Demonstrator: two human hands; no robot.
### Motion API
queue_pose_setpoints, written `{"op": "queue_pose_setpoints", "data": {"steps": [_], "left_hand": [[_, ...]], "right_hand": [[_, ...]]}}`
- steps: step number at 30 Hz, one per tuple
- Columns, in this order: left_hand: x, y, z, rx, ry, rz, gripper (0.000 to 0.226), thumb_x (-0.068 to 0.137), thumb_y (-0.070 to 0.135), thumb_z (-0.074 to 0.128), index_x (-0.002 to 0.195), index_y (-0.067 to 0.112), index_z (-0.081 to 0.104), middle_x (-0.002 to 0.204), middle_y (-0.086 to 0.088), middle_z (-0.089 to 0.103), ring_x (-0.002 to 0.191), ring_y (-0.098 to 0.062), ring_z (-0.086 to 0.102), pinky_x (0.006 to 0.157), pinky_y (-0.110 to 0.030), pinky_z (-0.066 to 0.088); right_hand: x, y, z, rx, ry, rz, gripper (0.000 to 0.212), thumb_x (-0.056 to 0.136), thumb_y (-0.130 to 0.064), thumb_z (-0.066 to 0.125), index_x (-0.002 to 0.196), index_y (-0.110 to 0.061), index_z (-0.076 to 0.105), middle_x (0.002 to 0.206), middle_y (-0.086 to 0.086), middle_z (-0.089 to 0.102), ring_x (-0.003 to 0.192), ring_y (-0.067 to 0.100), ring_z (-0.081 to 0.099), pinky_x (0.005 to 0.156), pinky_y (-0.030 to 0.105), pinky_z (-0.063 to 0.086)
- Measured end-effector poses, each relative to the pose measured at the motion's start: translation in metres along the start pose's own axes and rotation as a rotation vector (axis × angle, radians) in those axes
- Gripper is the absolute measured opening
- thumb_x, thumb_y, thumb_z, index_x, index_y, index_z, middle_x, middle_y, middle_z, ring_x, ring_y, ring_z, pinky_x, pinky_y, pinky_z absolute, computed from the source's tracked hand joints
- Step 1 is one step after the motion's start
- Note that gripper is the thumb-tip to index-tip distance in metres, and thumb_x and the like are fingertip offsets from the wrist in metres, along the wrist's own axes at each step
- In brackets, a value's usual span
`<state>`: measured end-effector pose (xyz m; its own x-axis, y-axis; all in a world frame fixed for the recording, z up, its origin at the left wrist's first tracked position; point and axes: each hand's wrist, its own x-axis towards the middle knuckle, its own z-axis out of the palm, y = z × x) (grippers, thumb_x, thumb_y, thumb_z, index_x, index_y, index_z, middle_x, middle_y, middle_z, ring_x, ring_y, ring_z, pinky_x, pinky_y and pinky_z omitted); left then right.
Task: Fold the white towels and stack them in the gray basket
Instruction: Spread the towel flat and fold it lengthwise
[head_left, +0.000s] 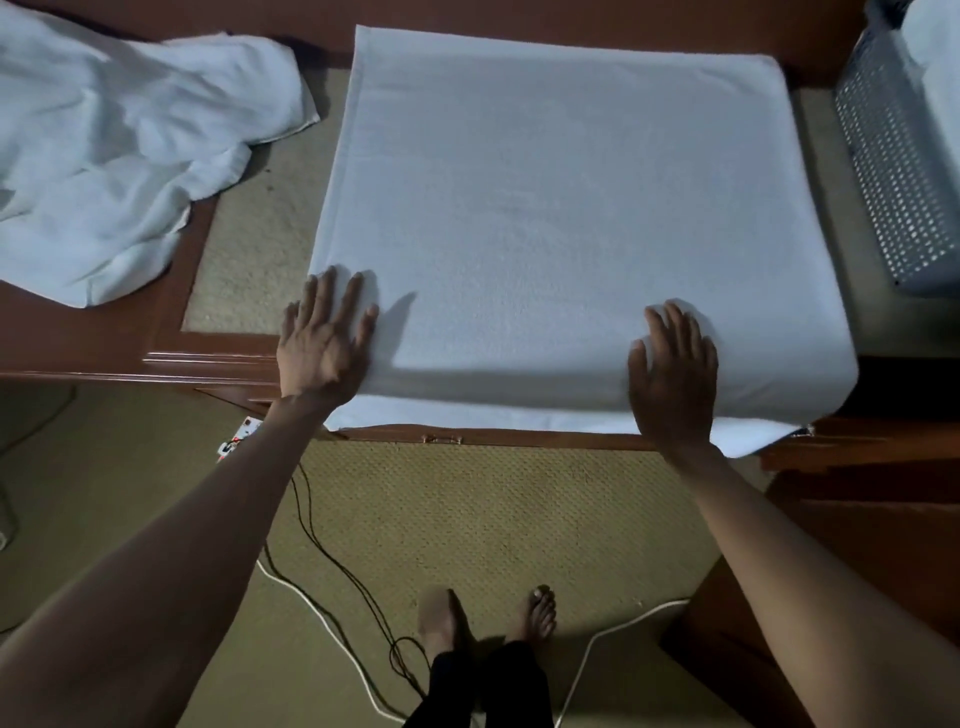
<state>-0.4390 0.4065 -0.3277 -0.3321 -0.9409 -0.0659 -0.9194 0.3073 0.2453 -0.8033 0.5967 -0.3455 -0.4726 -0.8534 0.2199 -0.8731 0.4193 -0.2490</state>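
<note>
Left hand (322, 338) and right hand (672, 369) both lie flat, fingers straight, pressing on the near edge of the folded white towel (545, 208) and gripping nothing. It is spread across the desk (104, 332) at the middle of the frame, its lower layer hanging slightly over the front. Terry cloth like this is likely light, soft and limp. It would sag and unfold if lifted at one point, so pinching both near corners seems the best hold. Another towel (114, 156) lies crumpled at upper left; the gray basket (893, 171) stands at upper right.
</note>
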Motion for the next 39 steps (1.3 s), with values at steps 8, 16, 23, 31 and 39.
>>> {"op": "queue_pose_setpoints", "data": {"steps": [8,16,23,31,39], "left_hand": [[-0.057,-0.004,0.020,-0.373,0.320,-0.063,0.043,0.110,0.036,0.037,0.144,0.017,0.055,0.158,-0.011,0.044,0.148,-0.033,0.034,0.122,-0.048,0.024],[-0.114,0.080,0.062,-1.160,0.566,-1.011,0.046,0.103,0.046,0.048,0.118,0.003,0.058,0.101,-0.007,0.053,0.090,-0.019,0.050,0.074,-0.018,0.039],[-0.099,0.111,0.112,-2.131,0.149,-1.264,0.128,0.068,0.093,0.058,0.165,0.024,0.011,0.170,-0.009,0.017,0.155,-0.031,0.024,0.124,-0.059,0.018],[-0.098,0.096,0.113,-2.282,0.122,-1.224,0.104,0.069,0.089,0.063,0.137,0.011,0.051,0.132,-0.016,0.060,0.118,-0.039,0.060,0.087,-0.054,0.055],[-0.138,0.079,0.081,-2.446,0.150,-1.137,0.078,0.078,0.060,0.081,0.137,0.014,0.060,0.127,-0.018,0.070,0.114,-0.043,0.068,0.101,-0.060,0.051]], "right_hand": [[-0.107,0.005,0.013,0.313,0.097,0.234,0.049,0.109,-0.021,0.040,0.156,-0.008,0.030,0.167,0.012,0.020,0.155,0.024,0.019,0.120,0.039,0.032],[-0.098,0.017,0.033,1.135,0.084,1.406,0.055,0.108,-0.049,0.036,0.139,-0.006,0.051,0.139,0.016,0.056,0.106,0.028,0.064,0.071,0.034,0.054],[-0.062,0.056,0.047,1.818,0.221,1.600,0.091,0.084,-0.086,0.039,0.151,-0.025,0.042,0.150,0.006,0.050,0.128,0.031,0.057,0.101,0.050,0.052],[-0.062,0.063,0.052,1.987,0.313,1.534,0.088,0.080,-0.089,0.041,0.142,-0.028,0.053,0.135,0.010,0.059,0.120,0.038,0.059,0.100,0.065,0.047],[-0.107,0.068,0.021,1.958,0.298,1.342,0.065,0.092,-0.073,0.043,0.140,-0.033,0.060,0.138,0.001,0.065,0.127,0.031,0.061,0.111,0.052,0.043]]}}
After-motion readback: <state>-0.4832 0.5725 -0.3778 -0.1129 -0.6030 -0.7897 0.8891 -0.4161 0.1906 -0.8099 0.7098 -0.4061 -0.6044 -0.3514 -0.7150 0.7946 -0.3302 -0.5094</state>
